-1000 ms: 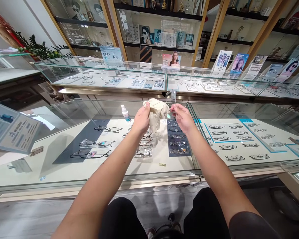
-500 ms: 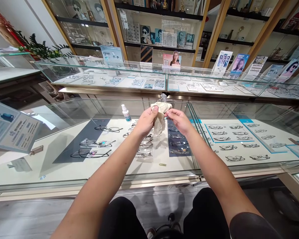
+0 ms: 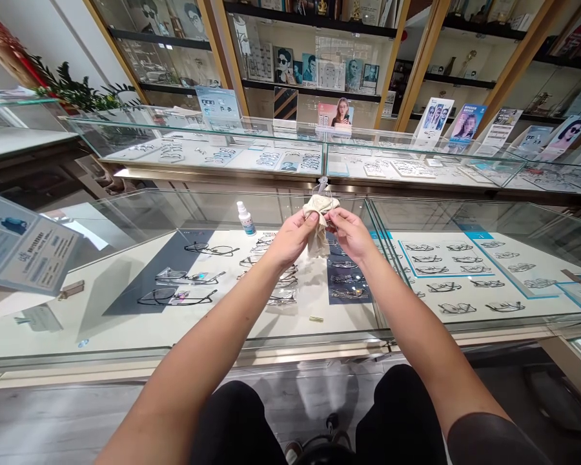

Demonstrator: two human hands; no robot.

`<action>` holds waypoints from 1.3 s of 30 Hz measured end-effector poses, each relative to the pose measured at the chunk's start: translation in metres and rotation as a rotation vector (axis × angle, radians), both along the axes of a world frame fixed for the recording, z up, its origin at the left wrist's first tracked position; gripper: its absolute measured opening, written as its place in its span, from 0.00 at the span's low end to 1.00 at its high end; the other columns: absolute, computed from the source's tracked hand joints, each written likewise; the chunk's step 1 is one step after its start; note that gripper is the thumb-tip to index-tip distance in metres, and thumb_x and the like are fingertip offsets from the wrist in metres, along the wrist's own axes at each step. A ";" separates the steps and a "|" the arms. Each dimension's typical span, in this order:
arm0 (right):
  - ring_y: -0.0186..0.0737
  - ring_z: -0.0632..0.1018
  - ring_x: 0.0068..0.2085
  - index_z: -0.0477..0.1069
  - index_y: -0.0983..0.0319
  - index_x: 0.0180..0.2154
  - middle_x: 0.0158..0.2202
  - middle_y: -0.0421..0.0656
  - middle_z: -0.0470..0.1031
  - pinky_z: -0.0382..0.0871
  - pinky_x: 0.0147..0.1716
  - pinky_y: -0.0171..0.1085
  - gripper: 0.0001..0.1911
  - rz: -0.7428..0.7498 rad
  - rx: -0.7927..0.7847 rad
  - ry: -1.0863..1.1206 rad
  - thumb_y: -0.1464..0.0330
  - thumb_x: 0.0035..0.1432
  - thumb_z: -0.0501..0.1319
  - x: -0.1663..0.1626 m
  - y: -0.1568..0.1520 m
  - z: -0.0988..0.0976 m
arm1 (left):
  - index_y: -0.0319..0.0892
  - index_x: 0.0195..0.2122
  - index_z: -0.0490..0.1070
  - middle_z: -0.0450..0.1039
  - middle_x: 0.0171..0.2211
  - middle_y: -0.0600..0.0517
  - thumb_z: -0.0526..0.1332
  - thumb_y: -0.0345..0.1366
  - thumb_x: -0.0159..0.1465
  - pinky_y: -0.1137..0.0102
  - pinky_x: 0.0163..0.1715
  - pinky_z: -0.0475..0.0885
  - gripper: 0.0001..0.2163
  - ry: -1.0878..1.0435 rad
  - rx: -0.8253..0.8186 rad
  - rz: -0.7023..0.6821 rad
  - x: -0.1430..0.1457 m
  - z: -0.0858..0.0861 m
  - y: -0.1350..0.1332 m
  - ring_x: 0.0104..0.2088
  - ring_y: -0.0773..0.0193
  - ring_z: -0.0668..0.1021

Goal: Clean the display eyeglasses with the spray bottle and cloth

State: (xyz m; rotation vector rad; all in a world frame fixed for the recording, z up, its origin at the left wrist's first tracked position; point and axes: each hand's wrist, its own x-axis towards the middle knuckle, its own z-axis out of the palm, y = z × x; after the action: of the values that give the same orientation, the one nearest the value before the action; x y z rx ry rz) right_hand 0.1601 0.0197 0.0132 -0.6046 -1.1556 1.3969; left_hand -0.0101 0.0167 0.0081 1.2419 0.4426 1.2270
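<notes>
Both my hands are raised over a glass display counter [image 3: 126,323]. My left hand [image 3: 294,237] is closed on a cream cleaning cloth [image 3: 318,219], which is bunched round a pair of thin clear glasses [image 3: 322,187]. My right hand [image 3: 349,232] pinches the glasses from the right side, fingers closed; most of the frame is hidden by the cloth and fingers. A small white spray bottle [image 3: 244,218] with a blue label stands on the glass just left of my hands.
Under the glass lie several rows of spectacle frames [image 3: 281,284] on white and dark trays. A second glass counter [image 3: 319,152] runs behind, with leaflets and photo stands. A leaflet [image 3: 19,248] sits at the left edge. Wall shelves stand behind.
My hands have come closer together and the cloth has gathered tighter round the glasses, which before hung open beside my right hand.
</notes>
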 end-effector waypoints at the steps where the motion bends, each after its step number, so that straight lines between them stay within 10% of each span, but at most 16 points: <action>1: 0.35 0.77 0.38 0.83 0.57 0.30 0.35 0.39 0.82 0.73 0.41 0.35 0.23 0.008 0.000 0.003 0.47 0.44 0.84 0.000 0.000 0.000 | 0.41 0.54 0.80 0.86 0.49 0.44 0.77 0.55 0.64 0.61 0.58 0.76 0.27 -0.002 -0.009 -0.003 0.000 -0.001 0.000 0.54 0.52 0.85; 26: 0.45 0.83 0.44 0.84 0.58 0.29 0.31 0.42 0.85 0.74 0.54 0.44 0.21 0.122 -0.032 -0.171 0.54 0.39 0.85 -0.020 -0.004 -0.015 | 0.42 0.30 0.72 0.70 0.21 0.56 0.72 0.63 0.64 0.72 0.23 0.66 0.28 0.001 -0.030 0.350 0.000 -0.002 0.004 0.22 0.69 0.70; 33: 0.42 0.83 0.41 0.88 0.58 0.33 0.35 0.44 0.87 0.74 0.48 0.42 0.20 0.104 -0.047 -0.107 0.49 0.46 0.81 -0.008 0.000 -0.012 | 0.40 0.43 0.78 0.78 0.28 0.54 0.84 0.48 0.53 0.70 0.31 0.75 0.26 -0.030 -0.068 0.081 -0.015 0.011 0.006 0.26 0.66 0.77; 39: 0.42 0.82 0.42 0.88 0.58 0.31 0.34 0.44 0.87 0.73 0.52 0.43 0.22 0.100 -0.012 -0.159 0.49 0.44 0.83 -0.016 -0.003 -0.017 | 0.40 0.46 0.78 0.81 0.32 0.53 0.84 0.50 0.54 0.72 0.33 0.74 0.27 -0.054 0.025 0.227 -0.008 0.005 0.004 0.28 0.67 0.77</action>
State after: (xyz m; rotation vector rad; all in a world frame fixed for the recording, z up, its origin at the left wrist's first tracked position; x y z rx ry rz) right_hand 0.1440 0.0168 -0.0034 -0.6842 -1.3195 1.4617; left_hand -0.0185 0.0210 0.0135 1.2007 0.5415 1.4588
